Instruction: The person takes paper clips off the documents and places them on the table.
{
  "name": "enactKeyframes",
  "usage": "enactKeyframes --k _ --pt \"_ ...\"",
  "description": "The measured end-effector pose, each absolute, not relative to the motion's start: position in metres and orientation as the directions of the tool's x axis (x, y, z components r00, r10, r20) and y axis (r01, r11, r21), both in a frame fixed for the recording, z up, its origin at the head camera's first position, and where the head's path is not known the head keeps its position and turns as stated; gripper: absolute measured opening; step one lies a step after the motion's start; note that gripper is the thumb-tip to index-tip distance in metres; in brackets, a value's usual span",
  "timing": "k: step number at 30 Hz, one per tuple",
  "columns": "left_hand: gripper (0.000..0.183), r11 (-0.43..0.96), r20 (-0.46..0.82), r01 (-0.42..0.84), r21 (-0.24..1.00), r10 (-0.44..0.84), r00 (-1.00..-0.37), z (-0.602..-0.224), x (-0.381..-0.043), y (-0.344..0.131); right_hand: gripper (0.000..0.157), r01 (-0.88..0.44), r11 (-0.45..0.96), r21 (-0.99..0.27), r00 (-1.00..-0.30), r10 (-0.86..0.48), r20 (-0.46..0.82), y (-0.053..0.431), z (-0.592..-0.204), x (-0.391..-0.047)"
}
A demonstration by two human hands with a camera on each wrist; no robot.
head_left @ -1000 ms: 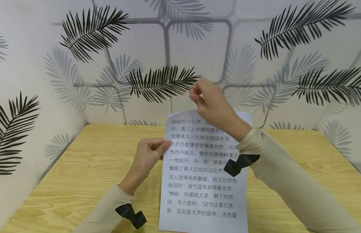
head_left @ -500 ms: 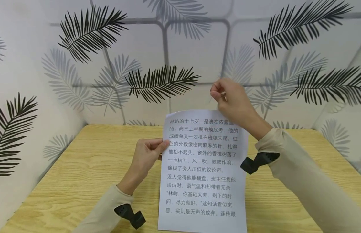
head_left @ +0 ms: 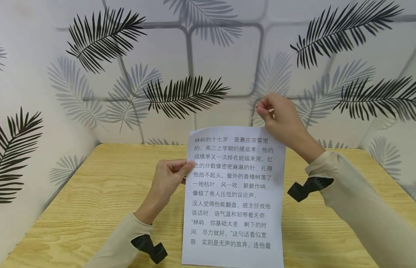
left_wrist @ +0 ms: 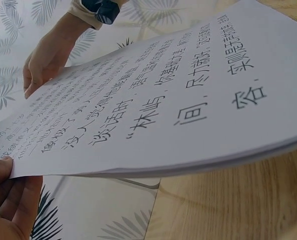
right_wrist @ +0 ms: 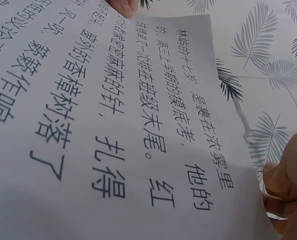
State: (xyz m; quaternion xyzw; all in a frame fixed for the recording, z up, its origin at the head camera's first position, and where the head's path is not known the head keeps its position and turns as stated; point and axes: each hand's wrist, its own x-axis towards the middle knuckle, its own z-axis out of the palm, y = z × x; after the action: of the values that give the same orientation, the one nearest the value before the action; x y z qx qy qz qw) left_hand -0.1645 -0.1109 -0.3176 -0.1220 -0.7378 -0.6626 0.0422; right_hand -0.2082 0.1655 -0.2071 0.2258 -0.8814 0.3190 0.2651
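Observation:
A stack of white printed sheets [head_left: 232, 197] stands tilted up in front of me, and its layered edge shows in the left wrist view. My left hand [head_left: 167, 182] pinches the stack's left edge, thumb on the front and fingers behind. Above the top right corner is my right hand [head_left: 285, 119], thumb and index finger pinched together. A small, thin, pale object [head_left: 252, 120] hangs from those fingertips, too small to tell its kind. The right hand [right_wrist: 288, 185] also shows beside the sheets' edge in the right wrist view.
The wooden table [head_left: 104, 193] lies beneath the sheets and both arms. Behind it rises a wall [head_left: 224, 63] with a leaf pattern. Black wrist cameras are strapped on both sleeves, the right one [head_left: 308, 188] close to the sheets' right edge.
My right hand has moved rightward along the top of the sheets, from above their middle to the right corner, uncovering printed lines. The left hand keeps its grip in place.

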Motion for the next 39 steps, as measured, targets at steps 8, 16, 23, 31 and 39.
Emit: enactKeyframes --k 8,16,23,31,39 --pt "0.02 0.093 0.221 0.233 0.968 0.122 -0.968 -0.319 -0.165 -0.111 0.005 -0.531 0.718 -0.45 -0.782 -0.211 0.586 0.174 -0.21 -0.209" --pt "0.02 0.095 0.216 0.228 0.969 0.128 -0.968 -0.318 -0.165 -0.11 0.004 -0.511 0.731 -0.452 -0.791 -0.195 0.58 0.187 -0.215 -0.211" --pt "0.02 0.099 0.216 0.229 0.968 0.13 -0.968 -0.318 -0.165 -0.11 0.004 -0.492 0.745 -0.451 -0.803 -0.189 0.565 0.198 -0.219 -0.211" --pt "0.02 0.1 0.218 0.231 0.968 0.13 -0.967 -0.319 -0.166 -0.111 0.009 -0.434 0.77 -0.468 -0.847 -0.171 0.504 0.222 -0.235 -0.21" --pt "0.02 0.088 0.216 0.228 0.97 0.125 -0.968 -0.318 -0.166 -0.113 0.012 -0.322 0.847 -0.423 -0.931 -0.201 0.306 0.259 -0.269 -0.209"
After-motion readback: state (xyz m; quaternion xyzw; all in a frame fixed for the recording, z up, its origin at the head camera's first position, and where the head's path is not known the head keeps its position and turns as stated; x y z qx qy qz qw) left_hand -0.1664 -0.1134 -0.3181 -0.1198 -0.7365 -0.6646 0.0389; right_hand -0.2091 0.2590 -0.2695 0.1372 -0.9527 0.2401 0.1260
